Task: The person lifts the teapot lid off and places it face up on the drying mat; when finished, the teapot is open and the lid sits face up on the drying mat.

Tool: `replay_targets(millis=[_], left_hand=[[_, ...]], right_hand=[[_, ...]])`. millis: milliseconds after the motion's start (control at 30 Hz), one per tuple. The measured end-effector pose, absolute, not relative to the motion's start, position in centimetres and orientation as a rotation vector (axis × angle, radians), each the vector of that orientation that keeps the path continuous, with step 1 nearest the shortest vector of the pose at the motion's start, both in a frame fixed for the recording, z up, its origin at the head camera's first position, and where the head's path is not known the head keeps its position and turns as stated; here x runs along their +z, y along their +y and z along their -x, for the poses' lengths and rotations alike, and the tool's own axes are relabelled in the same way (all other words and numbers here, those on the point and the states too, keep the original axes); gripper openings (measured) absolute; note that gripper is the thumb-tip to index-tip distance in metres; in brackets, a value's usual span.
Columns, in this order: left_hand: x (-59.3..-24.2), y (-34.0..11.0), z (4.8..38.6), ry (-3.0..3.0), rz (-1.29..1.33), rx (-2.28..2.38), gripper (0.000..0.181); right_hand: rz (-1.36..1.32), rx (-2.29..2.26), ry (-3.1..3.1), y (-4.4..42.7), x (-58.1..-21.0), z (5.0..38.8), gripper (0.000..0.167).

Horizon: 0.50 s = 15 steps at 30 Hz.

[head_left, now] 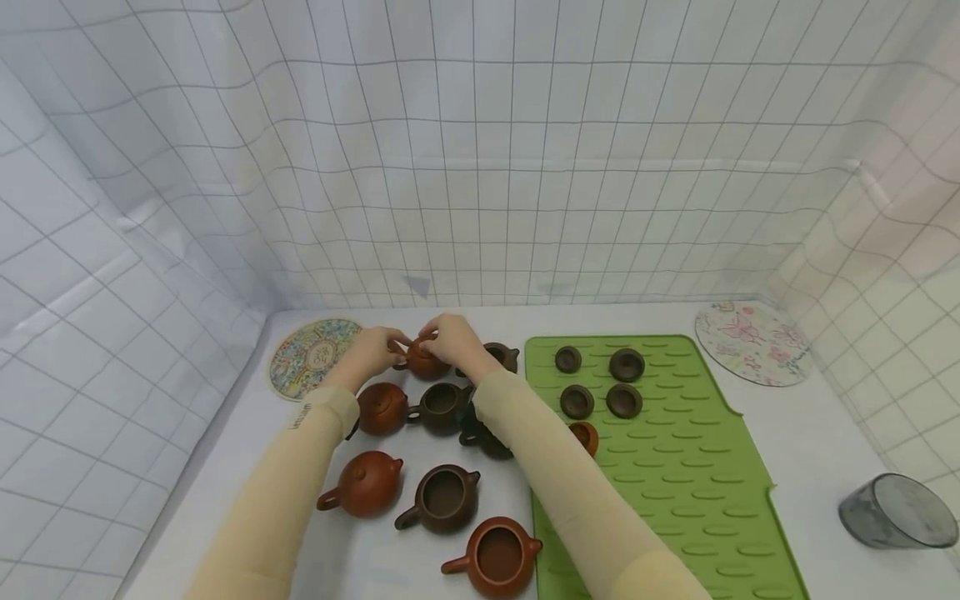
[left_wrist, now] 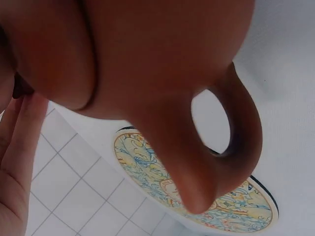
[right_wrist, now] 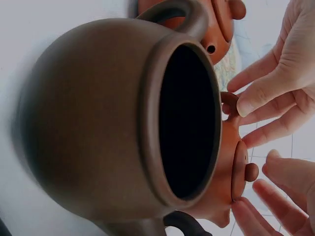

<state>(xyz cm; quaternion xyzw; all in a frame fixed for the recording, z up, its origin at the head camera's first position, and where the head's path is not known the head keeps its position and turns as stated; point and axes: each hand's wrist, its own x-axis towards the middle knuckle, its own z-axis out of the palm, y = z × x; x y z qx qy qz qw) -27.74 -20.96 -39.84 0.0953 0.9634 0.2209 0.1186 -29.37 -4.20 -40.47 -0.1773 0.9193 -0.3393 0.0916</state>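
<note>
A small reddish-brown teapot (head_left: 427,363) with its lid on stands in the back row. My left hand (head_left: 369,358) pinches its handle (right_wrist: 229,104) between thumb and fingers. At the lid (right_wrist: 239,169) is my right hand (right_wrist: 290,191), fingers spread; one fingertip touches by the lid's edge, and the thumb is apart from the round knob (right_wrist: 251,172). A lidless dark brown teapot (right_wrist: 93,118) fills much of the right wrist view. In the left wrist view, another lidded reddish teapot (left_wrist: 162,54) looms close, its handle toward the camera.
Several more teapots, such as a lidless reddish one (head_left: 487,587) and a dark one (head_left: 442,529), stand in front. Right of them a green mat (head_left: 675,467) bears several small lids (head_left: 626,364). Round patterned discs (head_left: 315,358) lie at both sides; a glass (head_left: 896,510) stands far right.
</note>
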Motion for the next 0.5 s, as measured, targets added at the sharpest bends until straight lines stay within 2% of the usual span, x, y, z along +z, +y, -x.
replay_targets(millis=[267, 500], left_hand=[[-40.35, -21.29, 27.74, 2.822, -0.238, 0.691, 0.031], [-40.70, -21.28, 27.68, 2.826, -0.229, 0.697, 0.028]], right_hand=[[0.547, -0.875, 2.756, -4.46, -40.42, 28.98, 0.023], [0.558, -0.919, 2.810, -4.28, -40.72, 29.08, 0.014]])
